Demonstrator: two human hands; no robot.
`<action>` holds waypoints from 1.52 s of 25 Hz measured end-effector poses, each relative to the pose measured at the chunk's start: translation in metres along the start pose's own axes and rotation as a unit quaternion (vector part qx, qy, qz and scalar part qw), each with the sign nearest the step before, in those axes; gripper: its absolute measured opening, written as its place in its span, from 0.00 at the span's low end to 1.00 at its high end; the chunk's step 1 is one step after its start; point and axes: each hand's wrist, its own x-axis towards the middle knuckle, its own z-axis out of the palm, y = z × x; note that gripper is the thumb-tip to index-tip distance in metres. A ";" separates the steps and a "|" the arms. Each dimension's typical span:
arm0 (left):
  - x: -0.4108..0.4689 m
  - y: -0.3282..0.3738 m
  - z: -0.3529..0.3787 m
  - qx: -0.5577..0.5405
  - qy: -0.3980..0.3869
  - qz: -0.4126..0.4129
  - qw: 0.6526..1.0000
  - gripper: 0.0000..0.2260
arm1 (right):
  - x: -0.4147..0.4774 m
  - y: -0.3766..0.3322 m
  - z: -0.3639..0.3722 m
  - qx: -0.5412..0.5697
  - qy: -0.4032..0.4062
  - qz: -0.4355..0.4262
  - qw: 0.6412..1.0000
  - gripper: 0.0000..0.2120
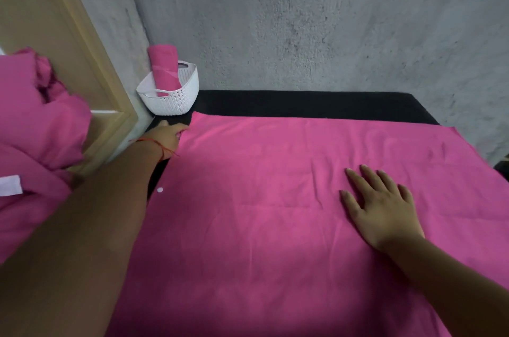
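1. Cloth (275, 226), bright pink, lies spread over most of a black desk (303, 105). Soft creases run across its middle.
2. Pile (35, 130) of more pink fabric sits bunched at the far left, off the desk.
3. Right hand (385, 210) lies palm down on the cloth's right half, its fingers (369, 179) straight and spread.
4. Left hand (168, 135) reaches to the cloth's far left corner. The fingers curl there and seem to pinch the edge.
5. Basket (176, 102), white, stands at the desk's far left corner, just beyond the left hand. A pink roll (164, 67) stands upright in it.
6. The step in hand looks like flattening the cloth before folding. To do it well, let the right palm anchor the fabric. The left hand can then draw the corner outward until the creases ease. Pull gently, so the cloth does not slide under the palm. Then sweep the flat hand toward the edges and square the far edge with the desk.
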 end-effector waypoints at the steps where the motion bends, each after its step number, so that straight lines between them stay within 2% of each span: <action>1: 0.003 -0.005 -0.001 0.027 0.007 0.010 1.000 0.15 | 0.000 0.000 0.000 0.001 0.003 -0.001 1.000 0.36; 3: 0.007 -0.017 -0.004 0.105 0.040 0.008 0.994 0.08 | -0.001 -0.001 0.000 0.002 0.004 0.003 1.000 0.36; 5: 0.012 -0.031 -0.002 0.149 0.072 -0.045 0.985 0.06 | -0.002 -0.002 -0.001 0.002 0.004 0.005 1.000 0.37; 10: 0.007 -0.007 -0.009 0.070 0.114 -0.175 0.975 0.15 | -0.002 -0.002 -0.002 0.005 0.003 0.002 1.000 0.37; 11: 0.001 0.010 -0.012 0.069 0.152 -0.160 0.973 0.16 | -0.002 -0.002 -0.003 0.003 0.000 0.001 1.000 0.37; 12: -0.004 0.029 -0.013 0.069 0.182 -0.100 0.976 0.16 | -0.002 -0.002 -0.003 0.002 -0.003 0.001 1.000 0.37; 13: -0.012 0.050 -0.008 0.055 0.179 -0.004 0.982 0.16 | -0.002 -0.002 -0.004 0.001 -0.006 0.001 1.000 0.37; 15: -0.030 0.085 0.018 0.031 0.045 0.173 0.983 0.23 | -0.004 -0.002 -0.005 0.002 -0.006 0.002 1.000 0.37; 16: -0.031 0.090 0.031 0.046 -0.031 0.183 0.982 0.25 | -0.004 -0.003 -0.005 0.002 -0.006 0.001 1.000 0.37; 17: -0.026 0.090 0.038 0.059 -0.068 0.149 0.985 0.27 | -0.004 -0.003 -0.005 0.000 -0.009 -0.001 1.000 0.37; 20: -0.004 0.082 0.037 0.062 -0.065 -0.009 0.996 0.29 | -0.005 -0.003 -0.004 -0.001 -0.013 -0.002 1.000 0.36; 22: 0.008 0.081 0.035 0.056 -0.065 -0.061 0.994 0.30 | -0.004 -0.003 -0.004 -0.001 -0.013 0.000 1.000 0.36; 28: 0.029 0.080 0.031 0.063 -0.062 -0.109 0.990 0.33 | -0.002 -0.004 -0.004 -0.003 -0.023 0.004 1.000 0.36; 30: 0.026 0.080 0.032 0.094 -0.015 -0.105 0.990 0.31 | -0.001 -0.003 -0.004 -0.006 -0.030 0.005 1.000 0.36; 33: -0.008 0.121 0.032 0.088 0.049 -0.040 0.994 0.25 | 0.000 -0.003 -0.006 0.000 -0.034 0.006 0.999 0.36; 36: -0.088 0.215 0.048 0.007 0.001 0.105 0.994 0.26 | 0.001 -0.007 -0.007 0.004 -0.044 0.004 0.999 0.36; 38: -0.151 0.270 0.069 0.011 -0.052 0.174 0.983 0.29 | 0.001 -0.008 -0.011 0.013 -0.060 0.004 0.998 0.36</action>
